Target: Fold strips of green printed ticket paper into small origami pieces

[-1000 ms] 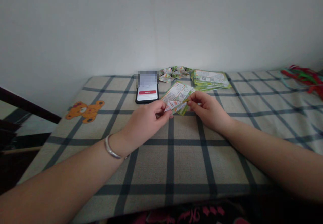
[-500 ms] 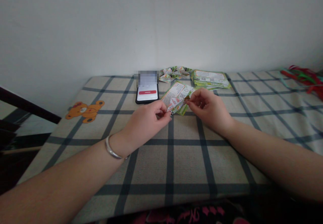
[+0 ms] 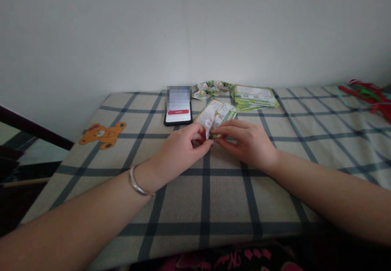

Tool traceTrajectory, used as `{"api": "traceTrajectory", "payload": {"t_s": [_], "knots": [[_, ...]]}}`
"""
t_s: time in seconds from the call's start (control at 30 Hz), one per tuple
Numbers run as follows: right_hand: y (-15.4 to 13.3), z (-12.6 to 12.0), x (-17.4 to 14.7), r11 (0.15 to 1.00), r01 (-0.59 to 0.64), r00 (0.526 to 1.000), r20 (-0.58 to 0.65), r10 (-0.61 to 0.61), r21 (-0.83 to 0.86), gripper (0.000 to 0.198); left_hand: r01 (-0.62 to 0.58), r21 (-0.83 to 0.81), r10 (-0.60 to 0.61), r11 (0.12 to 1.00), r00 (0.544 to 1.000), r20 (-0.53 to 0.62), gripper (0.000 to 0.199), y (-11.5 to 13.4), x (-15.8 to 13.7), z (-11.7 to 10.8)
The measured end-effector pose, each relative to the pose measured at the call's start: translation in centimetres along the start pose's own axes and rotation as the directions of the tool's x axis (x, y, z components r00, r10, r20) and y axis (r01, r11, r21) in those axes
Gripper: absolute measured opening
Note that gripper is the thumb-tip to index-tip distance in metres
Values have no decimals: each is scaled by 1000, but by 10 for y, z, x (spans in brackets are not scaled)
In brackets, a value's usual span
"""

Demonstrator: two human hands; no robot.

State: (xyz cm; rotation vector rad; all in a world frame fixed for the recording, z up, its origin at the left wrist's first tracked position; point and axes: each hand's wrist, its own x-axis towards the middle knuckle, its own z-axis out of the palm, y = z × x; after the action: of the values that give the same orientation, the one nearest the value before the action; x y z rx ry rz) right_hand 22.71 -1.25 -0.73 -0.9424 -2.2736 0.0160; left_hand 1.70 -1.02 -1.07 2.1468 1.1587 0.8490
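Paper (image 3: 208,128) pinched between the two hands, in front of the phone and just above the cloth

The left hand (image 3: 182,145) has thumb and forefinger closed on the folded piece's left side, the right hand (image 3: 251,144) has its fingertips brought together on the other side, and the tips of both hands nearly meet; the fold itself is small and partly hidden by the fingers. Behind it lie loose sheets (image 3: 210,111), green and white, with the phone (image 3: 178,117) just to their left, screen lit, a red bar across it. Farther back, folds (image 3: 210,89) sit beside a stack (image 3: 255,95) of flat sheets near the wall (image 3: 195,30). An orange bear (image 3: 104,135) lies on the checked cloth (image 3: 180,210) at left, and a bracelet (image 3: 138,183) rings the left wrist
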Motion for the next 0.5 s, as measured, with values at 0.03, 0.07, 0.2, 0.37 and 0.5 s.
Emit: {"api": "traceTrajectory", "payload": {"t_s": [0.03,0.07,0.2,0.37,0.5], "knots": [[-1,0,0,1000,7,1000,-1,-7,-4,21,-4,-12,5,1000,1000,6,12,0,0,0],[-1,0,0,1000,12,1000,-6,-12,-8,21,-10,-25,10,1000,1000,11,12,0,0,0],[-1,1,1,999,36,999,-15,-36,-10,21,-31,-61,32,998,999,16,12,1,0,0],[0,-1,2,999,30,999,24,-30,36,25,-33,-48,33,998,999,-4,13,0,1,0],[-2,-4,2,998,-11,997,74,7,67,33,-43,-11,43,999,999,-32,11,1,2,0]]}}
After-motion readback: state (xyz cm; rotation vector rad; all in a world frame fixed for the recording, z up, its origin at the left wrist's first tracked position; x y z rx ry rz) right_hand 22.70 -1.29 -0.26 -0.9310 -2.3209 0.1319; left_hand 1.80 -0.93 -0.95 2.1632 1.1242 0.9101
